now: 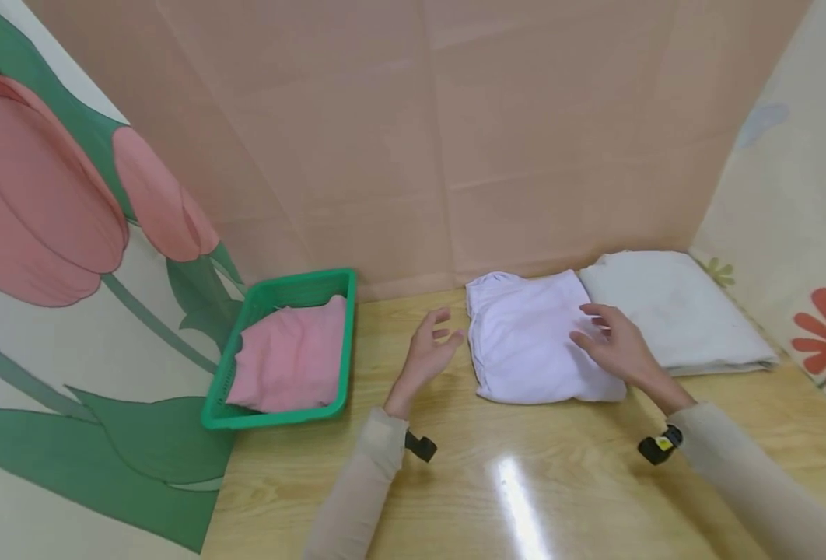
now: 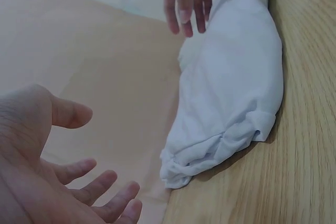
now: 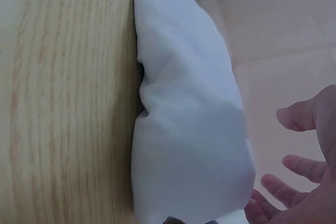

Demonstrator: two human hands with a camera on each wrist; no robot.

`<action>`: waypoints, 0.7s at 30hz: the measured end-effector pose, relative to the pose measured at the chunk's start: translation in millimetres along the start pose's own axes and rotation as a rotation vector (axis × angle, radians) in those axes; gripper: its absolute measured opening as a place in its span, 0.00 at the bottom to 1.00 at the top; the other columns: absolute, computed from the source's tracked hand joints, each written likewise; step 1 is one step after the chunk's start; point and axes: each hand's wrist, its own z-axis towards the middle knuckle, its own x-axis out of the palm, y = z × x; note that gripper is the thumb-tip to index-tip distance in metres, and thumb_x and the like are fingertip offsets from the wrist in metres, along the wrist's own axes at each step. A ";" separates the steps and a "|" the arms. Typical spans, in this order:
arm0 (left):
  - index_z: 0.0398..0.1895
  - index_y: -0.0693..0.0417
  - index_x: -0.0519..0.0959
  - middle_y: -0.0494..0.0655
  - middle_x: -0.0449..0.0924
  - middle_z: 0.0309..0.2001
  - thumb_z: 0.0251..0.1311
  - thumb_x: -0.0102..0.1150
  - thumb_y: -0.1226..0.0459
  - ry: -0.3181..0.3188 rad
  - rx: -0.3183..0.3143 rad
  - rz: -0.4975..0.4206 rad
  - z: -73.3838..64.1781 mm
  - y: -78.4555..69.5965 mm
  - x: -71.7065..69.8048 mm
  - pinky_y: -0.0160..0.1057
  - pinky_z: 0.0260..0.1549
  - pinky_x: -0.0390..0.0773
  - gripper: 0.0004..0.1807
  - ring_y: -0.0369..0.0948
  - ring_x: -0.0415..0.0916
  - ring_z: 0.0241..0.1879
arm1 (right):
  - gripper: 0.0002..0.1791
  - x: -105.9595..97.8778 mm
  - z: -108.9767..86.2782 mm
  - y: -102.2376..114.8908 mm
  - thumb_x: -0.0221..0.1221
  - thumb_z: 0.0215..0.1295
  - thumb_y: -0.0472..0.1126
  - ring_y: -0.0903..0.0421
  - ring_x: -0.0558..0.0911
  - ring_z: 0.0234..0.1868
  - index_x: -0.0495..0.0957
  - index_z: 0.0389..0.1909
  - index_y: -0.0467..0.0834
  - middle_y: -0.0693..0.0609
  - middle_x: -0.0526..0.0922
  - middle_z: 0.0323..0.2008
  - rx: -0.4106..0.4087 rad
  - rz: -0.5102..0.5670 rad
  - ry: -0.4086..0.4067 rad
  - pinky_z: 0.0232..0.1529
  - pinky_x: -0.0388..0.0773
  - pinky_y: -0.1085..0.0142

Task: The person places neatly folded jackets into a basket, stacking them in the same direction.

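A folded pale lavender cloth (image 1: 528,342) lies on the wooden table, its left edge bunched in loose folds. My left hand (image 1: 430,350) hovers just left of it, fingers apart and holding nothing; the left wrist view shows a gap between that hand (image 2: 58,166) and the cloth (image 2: 226,82). Over the cloth's right side is my right hand (image 1: 616,342), fingers loosely bent and nothing in them. From the right wrist, the cloth (image 3: 184,119) appears as a thick soft bundle beside the spread right hand (image 3: 299,177).
A green plastic basket (image 1: 348,350) holding a folded pink cloth (image 1: 290,354) stands at the left. Right of the lavender cloth lies a folded white cloth (image 1: 679,311), close against it. A brown-pink sheet (image 1: 441,155) covers the back wall; painted walls stand on both sides.
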 end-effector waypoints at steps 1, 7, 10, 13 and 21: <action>0.78 0.54 0.68 0.58 0.70 0.75 0.75 0.62 0.61 -0.004 -0.001 0.003 0.4 0.4 1.2 0.57 0.68 0.76 0.31 0.62 0.72 0.71 | 0.33 -0.1 -0.4 -1.7 0.66 0.74 0.43 0.25 0.75 0.63 0.69 0.72 0.30 0.26 0.72 0.67 -0.006 -0.005 -0.003 0.62 0.72 0.31; 0.76 0.55 0.69 0.58 0.71 0.75 0.75 0.61 0.61 -0.002 -0.027 -0.017 3.7 7.0 10.2 0.56 0.68 0.77 0.30 0.62 0.72 0.71 | 0.36 -1.0 -2.8 -8.8 0.66 0.75 0.45 0.23 0.72 0.66 0.66 0.75 0.30 0.24 0.69 0.71 0.027 -0.035 0.032 0.63 0.71 0.28; 0.76 0.54 0.69 0.58 0.70 0.76 0.75 0.61 0.58 0.011 -0.051 -0.031 4.5 13.5 15.9 0.57 0.68 0.76 0.30 0.63 0.70 0.72 | 0.39 0.8 -3.4 -12.4 0.65 0.76 0.47 0.22 0.69 0.70 0.63 0.77 0.30 0.23 0.65 0.74 0.062 -0.033 0.059 0.66 0.69 0.28; 0.77 0.54 0.68 0.57 0.69 0.77 0.75 0.62 0.56 0.013 -0.071 -0.032 4.4 19.3 22.3 0.58 0.68 0.76 0.32 0.62 0.70 0.72 | 0.40 4.3 -4.5 -14.4 0.65 0.76 0.48 0.21 0.66 0.73 0.62 0.78 0.30 0.22 0.63 0.75 0.091 -0.027 0.070 0.69 0.66 0.28; 0.78 0.55 0.68 0.55 0.69 0.77 0.73 0.64 0.56 0.008 -0.126 -0.017 9.5 29.5 39.9 0.57 0.71 0.74 0.34 0.60 0.71 0.73 | 0.51 11.2 -5.9 -15.6 0.63 0.76 0.57 0.21 0.56 0.78 0.50 0.84 0.33 0.23 0.53 0.80 0.192 -0.006 0.120 0.72 0.60 0.26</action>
